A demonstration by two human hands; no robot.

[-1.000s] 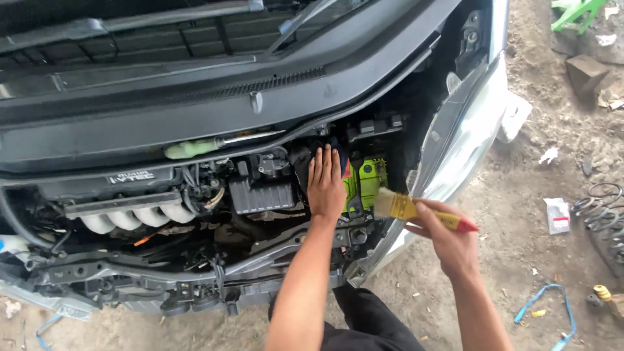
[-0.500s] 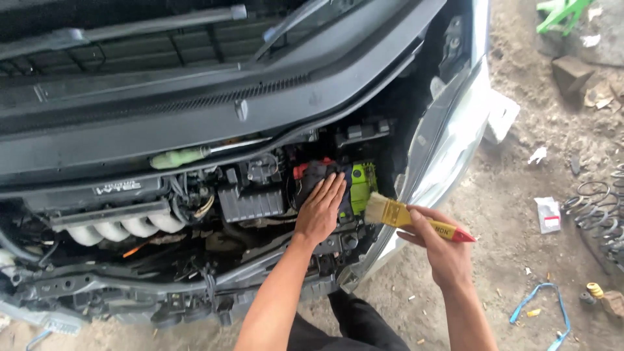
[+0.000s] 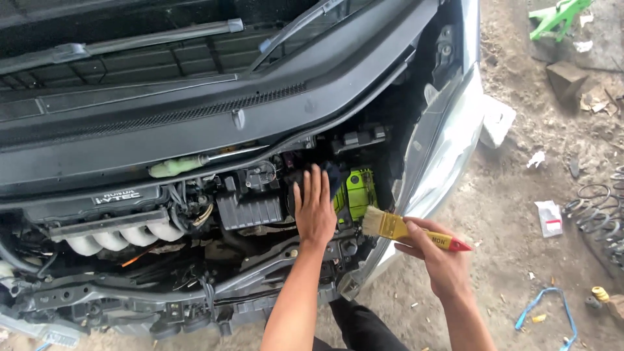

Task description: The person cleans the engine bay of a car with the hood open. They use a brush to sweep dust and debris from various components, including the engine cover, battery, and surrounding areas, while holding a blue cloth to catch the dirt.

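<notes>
Hands work over the open engine bay [image 3: 195, 273] of a silver car. The left hand [image 3: 316, 209] lies flat, fingers together and stretched out, pressed onto a dark cloth [image 3: 333, 177] near the right-hand side of the bay; its grip is wide, palm down, closed round nothing, though whether the fingertips pinch the cloth cannot be told. Just beside that hand, toward the fender, sits a bright green battery [image 3: 357, 193], partly hidden by the cloth and the fingers.

The right hand [image 3: 434, 255] hangs outside the bay's right edge, over the dirt ground, its grip wrapped round the yellow handle of a paintbrush [image 3: 408, 232] with a red tip. The pale bristles point left toward the battery and stop just short of the left hand, near but not touching it.

Further left in the bay lie a black ribbed box [image 3: 249, 209] and a row of white intake pipes [image 3: 123, 237]. A silver fender and headlight [image 3: 448, 143] close the bay's right edge. Out on the ground [image 3: 520, 260] are a coil spring [image 3: 601, 208], a blue strap [image 3: 543, 309], and a green stand [image 3: 559, 14] in the far corner.
</notes>
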